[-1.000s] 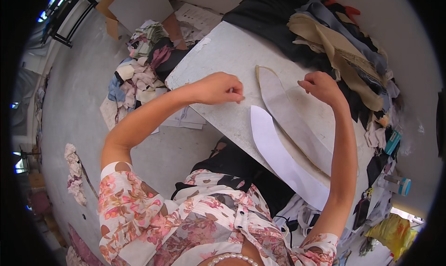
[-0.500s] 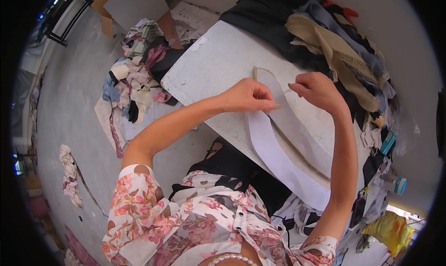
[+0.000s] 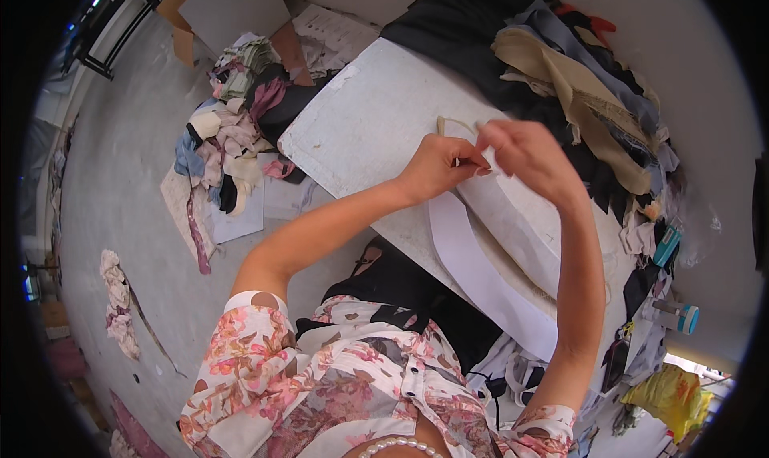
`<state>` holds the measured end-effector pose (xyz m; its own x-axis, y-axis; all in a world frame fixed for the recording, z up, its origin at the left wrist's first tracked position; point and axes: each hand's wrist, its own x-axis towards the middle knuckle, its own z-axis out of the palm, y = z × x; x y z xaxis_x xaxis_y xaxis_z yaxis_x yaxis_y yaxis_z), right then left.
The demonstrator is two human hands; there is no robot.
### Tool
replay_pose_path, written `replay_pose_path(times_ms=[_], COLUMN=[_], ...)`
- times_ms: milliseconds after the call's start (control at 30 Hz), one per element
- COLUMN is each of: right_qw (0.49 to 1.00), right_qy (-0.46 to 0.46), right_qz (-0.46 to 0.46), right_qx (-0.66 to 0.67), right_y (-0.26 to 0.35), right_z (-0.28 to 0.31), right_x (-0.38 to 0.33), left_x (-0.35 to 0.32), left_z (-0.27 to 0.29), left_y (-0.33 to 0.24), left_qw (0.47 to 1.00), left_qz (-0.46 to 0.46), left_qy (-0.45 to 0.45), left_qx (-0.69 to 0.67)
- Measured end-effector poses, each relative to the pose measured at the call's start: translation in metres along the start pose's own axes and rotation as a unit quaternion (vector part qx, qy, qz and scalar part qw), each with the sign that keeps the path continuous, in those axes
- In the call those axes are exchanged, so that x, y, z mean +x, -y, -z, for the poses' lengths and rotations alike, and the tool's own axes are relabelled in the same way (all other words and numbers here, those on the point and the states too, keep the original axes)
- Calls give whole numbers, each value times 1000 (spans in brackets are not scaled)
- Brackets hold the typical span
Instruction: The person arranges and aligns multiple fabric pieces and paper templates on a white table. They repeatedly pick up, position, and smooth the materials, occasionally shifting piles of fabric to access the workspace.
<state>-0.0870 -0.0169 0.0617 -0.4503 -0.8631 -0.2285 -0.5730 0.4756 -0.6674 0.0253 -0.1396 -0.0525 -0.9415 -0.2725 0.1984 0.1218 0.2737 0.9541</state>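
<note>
A long curved white band of fabric [image 3: 493, 286] lies along the near side of the pale tabletop [image 3: 344, 130]. Beside it runs a second pale curved strip [image 3: 513, 226] with a beige edge. My left hand [image 3: 440, 163] is closed in a pinch on the strips near their far end. Just to its right my right hand [image 3: 525, 158] hovers over the pale strip, close to the left fingertips. Its fingers are curled in and slightly blurred. Whatever they pinch is too small to make out.
Black cloth [image 3: 448, 34] and beige fabric pieces [image 3: 561, 74] are heaped along the table's far right side. Scraps [image 3: 232, 142] pile up on the left, near a cardboard box [image 3: 232, 18]. A yellow bag [image 3: 669, 398] sits at the lower right.
My right hand has moved left, up to my left hand. The left hand has shifted slightly rightward and keeps its pinch. The near ends of the strips have slid a little left.
</note>
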Motion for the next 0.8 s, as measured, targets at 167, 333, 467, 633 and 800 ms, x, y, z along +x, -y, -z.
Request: replay_pose_path(times_ms=[167, 333, 467, 633, 800], right_qw=[986, 985, 988, 987, 992], right_qy=[-124, -64, -98, -72, -76], right_qz=[71, 77, 83, 130, 98], right_qx=[-83, -138, -90, -58, 13], right_y=[-38, -42, -50, -62, -68], right_z=[-12, -11, -17, -30, -30], right_x=[6, 8, 1, -12, -4], left_x=[-1, 3, 10, 15, 5], left_z=[-1, 0, 9, 18, 4], left_y=[3, -1, -9, 10, 14], left_qw=[995, 985, 949, 917, 999], left_qz=[-78, -128, 205, 236, -8], left_qy=[-2, 11, 36, 45, -42], left_qx=[56, 112, -236, -319, -14])
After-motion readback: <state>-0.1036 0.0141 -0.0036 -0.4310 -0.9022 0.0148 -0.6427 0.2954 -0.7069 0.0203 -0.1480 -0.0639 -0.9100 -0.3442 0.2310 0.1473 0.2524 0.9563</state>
